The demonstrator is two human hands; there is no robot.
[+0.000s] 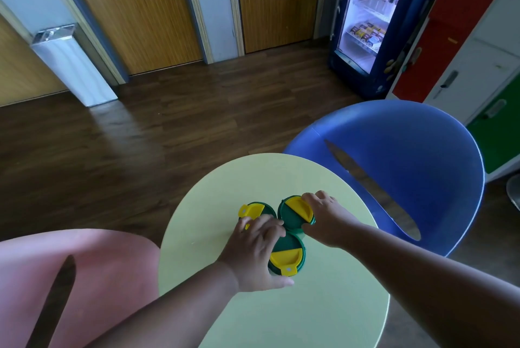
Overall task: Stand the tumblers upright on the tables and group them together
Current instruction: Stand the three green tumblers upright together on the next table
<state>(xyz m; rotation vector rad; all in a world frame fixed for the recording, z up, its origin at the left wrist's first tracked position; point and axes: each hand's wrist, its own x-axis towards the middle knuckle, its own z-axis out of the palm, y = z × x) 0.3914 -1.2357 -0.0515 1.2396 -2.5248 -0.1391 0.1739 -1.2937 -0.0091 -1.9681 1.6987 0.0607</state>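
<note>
Tumblers, three of them, stood upright and bunched together on round pale-green tabletop (pixel 323 305), lower centre of frame, lids facing up at camera. Each lid dark green with yellow flip cap. Far-left tumbler (pixel 254 211) touching far-right tumbler (pixel 295 214); near tumbler (pixel 287 256) tucked just below and between those two, apparently touching both.

Left hand (pixel 257 254) lay across middle of cluster, fingers spread and fairly straight, fingertips over far-left tumbler's lid, thumb reaching along tabletop below near tumbler. Grip wide, wrapped round nothing; resting on and against lids only.

Right hand (pixel 326 215) came in from lower right, fingers curled over right edge of far-right tumbler, fingertips on its yellow cap, thumb low against its side. Grip narrow, holding far-right tumbler.

Blue chair (pixel 408 150) just beyond tabletop at right of frame, brown strip running across its seat. Pink chair (pixel 92 263) at lower left, a similar dark strip on it. Dark wood floor (pixel 168 122) across middle. Wooden doors (pixel 135 9) along top, lit drinks fridge (pixel 374 15) at upper right, coloured lockers (pixel 461 38) at far right edge.
</note>
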